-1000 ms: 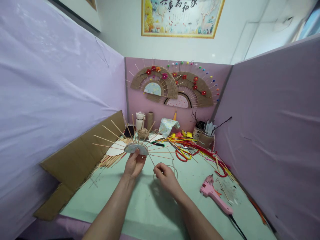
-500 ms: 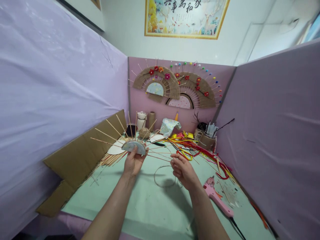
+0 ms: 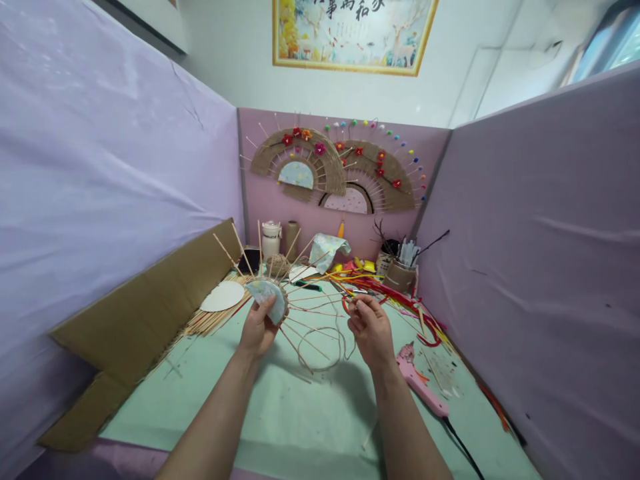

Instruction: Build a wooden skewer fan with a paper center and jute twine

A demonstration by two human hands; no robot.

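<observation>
My left hand [image 3: 259, 328] is closed on a pale blue fabric-covered half disc [image 3: 269, 297], thumb on its face. Thin wooden sticks [image 3: 241, 247] fan out from the curved edge of this piece, up, right and down. To the right, my right hand [image 3: 369, 327] is raised with its fingers pinched together around a thin twine. That twine [image 3: 320, 369] hangs in a loose loop over the table between both hands. Part of its run among the sticks is too fine to follow.
A pink glue gun [image 3: 423, 383] with a black cord lies right of my right arm. Behind are a twine ball [image 3: 279, 265], coloured pipe cleaners [image 3: 395, 291] and a jar [image 3: 271, 239]. Cardboard [image 3: 145, 313] stands along the left; finished fans [image 3: 300, 143] hang on the back panel.
The half disc and its sticks have turned clockwise in my left hand, so more sticks point right and down. My right hand is a little higher, drawing the twine. The view has shifted slightly right.
</observation>
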